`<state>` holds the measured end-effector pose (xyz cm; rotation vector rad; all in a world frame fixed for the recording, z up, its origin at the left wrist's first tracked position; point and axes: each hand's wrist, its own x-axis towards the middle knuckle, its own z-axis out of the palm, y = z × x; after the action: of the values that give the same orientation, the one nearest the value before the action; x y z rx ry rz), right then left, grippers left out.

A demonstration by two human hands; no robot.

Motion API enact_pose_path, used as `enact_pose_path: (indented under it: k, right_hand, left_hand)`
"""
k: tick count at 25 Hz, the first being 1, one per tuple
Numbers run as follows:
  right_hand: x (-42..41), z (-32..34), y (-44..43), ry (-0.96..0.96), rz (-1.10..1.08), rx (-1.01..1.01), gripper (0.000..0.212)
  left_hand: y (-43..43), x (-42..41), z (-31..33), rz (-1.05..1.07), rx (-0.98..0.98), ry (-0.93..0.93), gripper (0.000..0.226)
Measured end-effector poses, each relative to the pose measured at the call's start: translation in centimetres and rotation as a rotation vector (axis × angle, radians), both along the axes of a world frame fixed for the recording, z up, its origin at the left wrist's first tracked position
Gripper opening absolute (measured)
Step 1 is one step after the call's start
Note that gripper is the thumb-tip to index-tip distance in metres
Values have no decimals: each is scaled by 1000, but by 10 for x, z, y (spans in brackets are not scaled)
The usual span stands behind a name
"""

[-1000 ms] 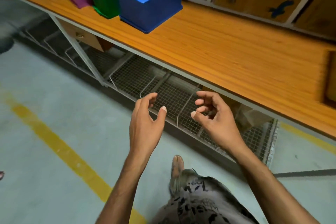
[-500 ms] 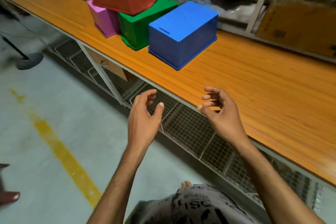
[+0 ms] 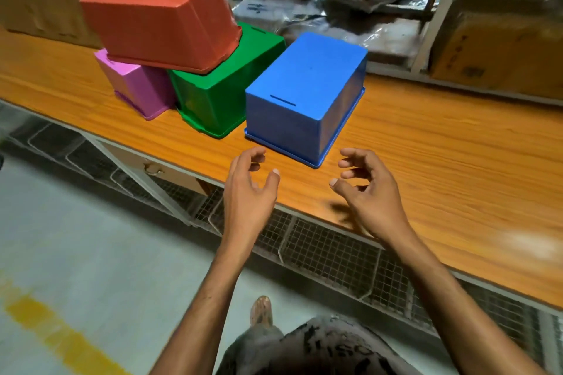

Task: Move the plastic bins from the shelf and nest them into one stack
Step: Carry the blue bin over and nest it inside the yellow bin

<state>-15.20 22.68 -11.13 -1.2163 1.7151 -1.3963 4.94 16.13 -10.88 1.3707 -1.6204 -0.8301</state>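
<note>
Head view: four rectangular plastic bins sit upside down, rims down, on the orange wood-grain shelf (image 3: 426, 146); the blue plastic bin (image 3: 304, 91) stands nearest, alone, its flat base up and its rim flat on the shelf; just beside it on the left is the green plastic bin (image 3: 219, 100), close, though contact between the two cannot be judged; the pink plastic bin (image 3: 137, 85) stands against the green one's far left side; the red plastic bin (image 3: 158, 21) lies tilted on top, resting across the pink and green bins; the left grip (image 3: 246, 192) hovers over the shelf's front edge, just short of the blue bin's near left corner, fingers loosely curled, thumb spread wide, holding nothing; the right grip (image 3: 368, 192) hovers near the blue bin's near right corner, apart from it, fingers loosely bent, thumb out, also empty; the two palms face each other with the bin's near corner between and beyond them; behind the bins lie blurred plastic-wrapped packages (image 3: 335, 9) and, at the right, a brown cardboard box (image 3: 493, 39); below the shelf runs a row of wire mesh baskets (image 3: 329, 253); a yellow painted line (image 3: 45, 326) crosses the grey floor at lower left.
</note>
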Motion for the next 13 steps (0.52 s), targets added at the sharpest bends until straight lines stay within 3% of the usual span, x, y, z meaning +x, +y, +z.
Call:
enact_pose_path:
  k: [7,13]
  right_hand:
    - [51,-11,-83,-22,-299,12,53]
    - [49,3,-132,237,-415,33,56]
  left_hand:
    - [-132,40,-7,-172,-27,-60,51]
    - [-188,30,-11,-283,109,-20,56]
